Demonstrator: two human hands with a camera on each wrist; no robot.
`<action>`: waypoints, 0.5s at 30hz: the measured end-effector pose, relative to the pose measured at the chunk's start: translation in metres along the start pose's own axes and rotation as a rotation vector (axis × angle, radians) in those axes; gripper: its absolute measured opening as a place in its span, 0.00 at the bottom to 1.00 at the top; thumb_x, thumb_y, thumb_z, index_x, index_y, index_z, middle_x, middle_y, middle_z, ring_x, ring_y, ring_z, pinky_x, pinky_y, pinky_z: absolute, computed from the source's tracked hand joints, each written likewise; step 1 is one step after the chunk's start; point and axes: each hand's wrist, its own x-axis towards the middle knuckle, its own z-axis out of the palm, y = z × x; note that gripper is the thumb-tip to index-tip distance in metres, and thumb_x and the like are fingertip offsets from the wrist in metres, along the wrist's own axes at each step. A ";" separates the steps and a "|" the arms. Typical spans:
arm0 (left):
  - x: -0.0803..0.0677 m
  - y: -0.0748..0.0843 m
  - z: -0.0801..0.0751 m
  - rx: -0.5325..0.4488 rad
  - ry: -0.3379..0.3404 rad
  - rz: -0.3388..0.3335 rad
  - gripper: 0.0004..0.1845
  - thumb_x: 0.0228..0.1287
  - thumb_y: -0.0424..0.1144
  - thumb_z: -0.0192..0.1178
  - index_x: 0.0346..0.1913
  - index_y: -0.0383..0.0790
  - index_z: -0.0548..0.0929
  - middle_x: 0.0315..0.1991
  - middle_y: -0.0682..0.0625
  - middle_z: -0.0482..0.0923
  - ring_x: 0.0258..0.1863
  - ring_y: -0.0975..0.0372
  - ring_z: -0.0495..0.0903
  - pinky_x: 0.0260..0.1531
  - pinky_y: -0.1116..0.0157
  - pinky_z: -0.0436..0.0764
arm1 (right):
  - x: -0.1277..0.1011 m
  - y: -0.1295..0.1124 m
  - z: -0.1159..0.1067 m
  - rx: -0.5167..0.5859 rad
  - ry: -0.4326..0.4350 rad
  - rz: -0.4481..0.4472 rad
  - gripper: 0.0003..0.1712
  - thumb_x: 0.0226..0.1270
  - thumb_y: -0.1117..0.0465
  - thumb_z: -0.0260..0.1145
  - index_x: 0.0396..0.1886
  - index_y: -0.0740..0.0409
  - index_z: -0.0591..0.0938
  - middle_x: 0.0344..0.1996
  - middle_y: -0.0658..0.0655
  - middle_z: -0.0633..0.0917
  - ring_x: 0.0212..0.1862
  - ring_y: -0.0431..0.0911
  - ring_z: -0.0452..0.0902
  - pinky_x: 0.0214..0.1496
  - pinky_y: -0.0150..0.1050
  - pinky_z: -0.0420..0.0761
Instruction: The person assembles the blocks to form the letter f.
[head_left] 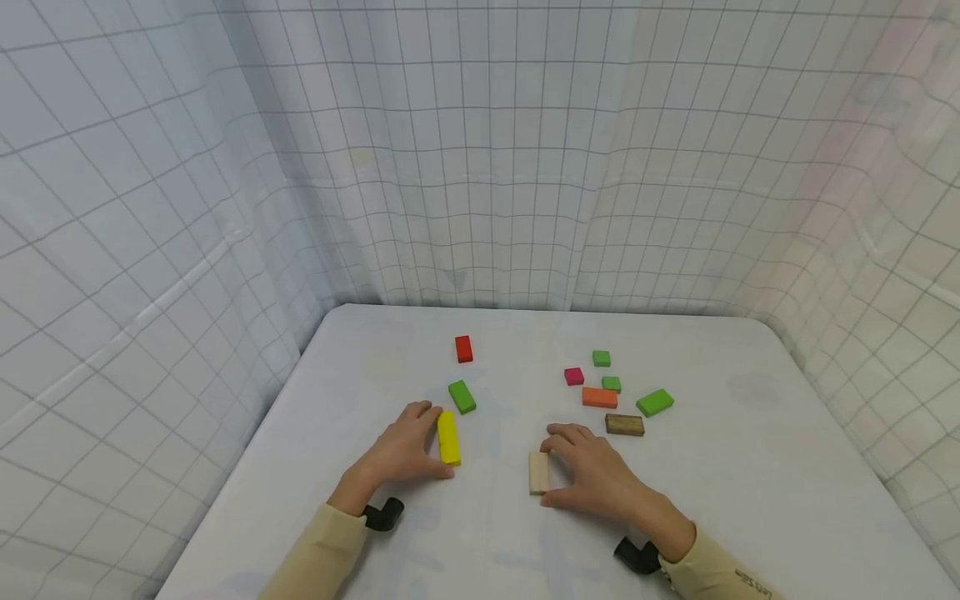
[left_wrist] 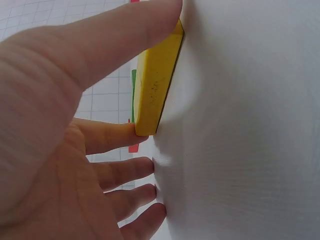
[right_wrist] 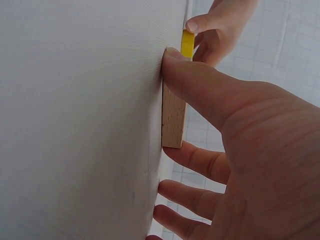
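Observation:
My left hand [head_left: 405,448] spans a long yellow block [head_left: 448,438] lying on the white table. In the left wrist view, the thumb is at one end of the yellow block [left_wrist: 156,90] and the index fingertip at the other. My right hand [head_left: 596,475] pinches a pale wooden block [head_left: 538,473] lengthwise the same way. Seen from the right wrist, the thumb covers one end of the wooden block [right_wrist: 173,117], and the index finger meets the opposite end. The other fingers of both hands are spread, their tips close to the tabletop.
Beyond my left hand lie a green block [head_left: 462,397] and a red block [head_left: 464,349]. To the right sit a brown block [head_left: 625,425], an orange block [head_left: 600,398], a crimson block [head_left: 573,377] and several green blocks [head_left: 655,403]. Gridded white curtains [head_left: 480,167] surround the table.

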 end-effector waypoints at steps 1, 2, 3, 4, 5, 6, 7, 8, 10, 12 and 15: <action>0.001 0.000 0.000 0.001 0.002 0.001 0.54 0.33 0.61 0.72 0.65 0.38 0.63 0.65 0.42 0.56 0.62 0.51 0.60 0.55 0.50 0.65 | 0.000 0.000 0.000 0.000 0.001 -0.001 0.38 0.39 0.28 0.66 0.50 0.39 0.72 0.62 0.48 0.65 0.62 0.44 0.57 0.53 0.54 0.67; 0.001 -0.001 0.000 0.001 0.005 0.003 0.54 0.33 0.61 0.72 0.65 0.39 0.64 0.64 0.42 0.57 0.61 0.51 0.60 0.55 0.50 0.65 | 0.000 0.000 -0.001 0.001 0.000 0.000 0.37 0.39 0.29 0.66 0.50 0.39 0.72 0.62 0.48 0.65 0.62 0.44 0.57 0.53 0.54 0.67; 0.002 -0.002 0.001 0.002 0.010 0.005 0.53 0.32 0.61 0.72 0.64 0.39 0.65 0.64 0.42 0.57 0.61 0.52 0.60 0.55 0.50 0.65 | 0.000 -0.001 -0.001 0.003 -0.001 0.001 0.37 0.39 0.29 0.66 0.50 0.39 0.72 0.62 0.48 0.65 0.62 0.44 0.57 0.54 0.54 0.66; 0.002 -0.002 0.001 0.003 0.013 0.006 0.53 0.32 0.61 0.72 0.64 0.39 0.65 0.64 0.42 0.58 0.61 0.52 0.60 0.56 0.50 0.65 | 0.000 -0.001 -0.001 0.005 -0.002 0.000 0.37 0.39 0.29 0.66 0.50 0.39 0.72 0.62 0.48 0.65 0.62 0.44 0.57 0.54 0.54 0.66; 0.003 -0.002 0.001 0.005 0.016 0.006 0.53 0.32 0.61 0.72 0.64 0.39 0.65 0.64 0.42 0.58 0.61 0.52 0.60 0.56 0.51 0.65 | 0.000 -0.001 -0.001 0.006 -0.004 0.001 0.37 0.39 0.29 0.66 0.50 0.39 0.72 0.62 0.48 0.65 0.62 0.44 0.57 0.53 0.54 0.66; 0.003 -0.003 0.001 0.011 0.018 0.006 0.53 0.31 0.61 0.72 0.64 0.39 0.66 0.63 0.42 0.58 0.61 0.53 0.60 0.56 0.51 0.65 | 0.000 -0.001 -0.001 0.006 -0.008 0.003 0.37 0.39 0.29 0.66 0.50 0.39 0.72 0.62 0.48 0.65 0.62 0.44 0.57 0.54 0.54 0.66; 0.003 -0.003 0.001 0.013 0.024 0.008 0.53 0.31 0.61 0.72 0.63 0.39 0.66 0.63 0.43 0.59 0.61 0.53 0.60 0.56 0.51 0.65 | 0.000 -0.001 -0.001 0.007 -0.010 0.003 0.37 0.39 0.29 0.66 0.50 0.39 0.72 0.62 0.48 0.65 0.62 0.44 0.57 0.54 0.54 0.66; 0.003 -0.003 0.001 0.016 0.028 0.009 0.53 0.31 0.62 0.72 0.63 0.40 0.66 0.63 0.43 0.59 0.60 0.53 0.61 0.56 0.51 0.65 | 0.001 0.000 0.000 0.007 -0.013 0.004 0.37 0.39 0.29 0.66 0.50 0.39 0.72 0.62 0.48 0.65 0.62 0.44 0.57 0.54 0.55 0.66; 0.003 -0.002 0.001 0.017 0.036 0.010 0.53 0.31 0.62 0.72 0.63 0.40 0.67 0.62 0.43 0.61 0.60 0.53 0.61 0.55 0.52 0.66 | 0.001 0.000 0.000 0.006 -0.016 0.005 0.38 0.39 0.28 0.65 0.50 0.38 0.72 0.62 0.48 0.65 0.62 0.44 0.57 0.54 0.55 0.66; 0.004 -0.002 0.001 0.012 0.043 0.013 0.52 0.31 0.61 0.72 0.63 0.40 0.67 0.61 0.44 0.62 0.59 0.54 0.62 0.56 0.52 0.66 | 0.001 0.000 0.000 0.004 -0.015 0.005 0.38 0.39 0.28 0.65 0.50 0.38 0.72 0.62 0.48 0.65 0.62 0.44 0.57 0.54 0.55 0.66; 0.004 -0.001 0.001 -0.009 0.043 0.011 0.52 0.31 0.61 0.73 0.63 0.41 0.67 0.60 0.47 0.64 0.59 0.56 0.63 0.56 0.53 0.66 | 0.001 0.000 0.001 0.000 -0.010 0.001 0.38 0.39 0.28 0.65 0.50 0.38 0.72 0.62 0.48 0.65 0.62 0.44 0.57 0.53 0.55 0.67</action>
